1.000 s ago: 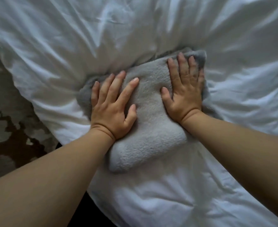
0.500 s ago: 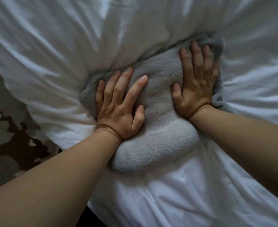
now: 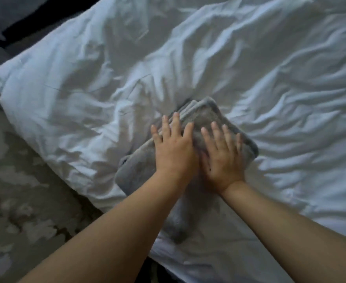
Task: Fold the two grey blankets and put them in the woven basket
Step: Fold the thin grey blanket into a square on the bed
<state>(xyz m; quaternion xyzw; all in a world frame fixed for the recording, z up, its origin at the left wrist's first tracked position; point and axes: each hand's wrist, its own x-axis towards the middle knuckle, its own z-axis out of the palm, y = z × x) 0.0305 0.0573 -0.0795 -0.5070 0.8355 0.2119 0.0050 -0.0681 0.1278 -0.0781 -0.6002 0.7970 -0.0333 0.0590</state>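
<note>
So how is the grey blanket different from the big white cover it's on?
The grey blanket is fuzzy; the white duvet looks smooth. The grey blanket is folded into a small neat stack; the white duvet is spread wide and wrinkly. The left hand and right hand lie flat on the grey blanket, which sits on top of the white duvet. Both are soft bedding.

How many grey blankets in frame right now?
1. A folded grey blanket lies on the white duvet, with the left hand and right hand pressed flat on it. The second blanket isn't in view; it may be out of frame.
</note>
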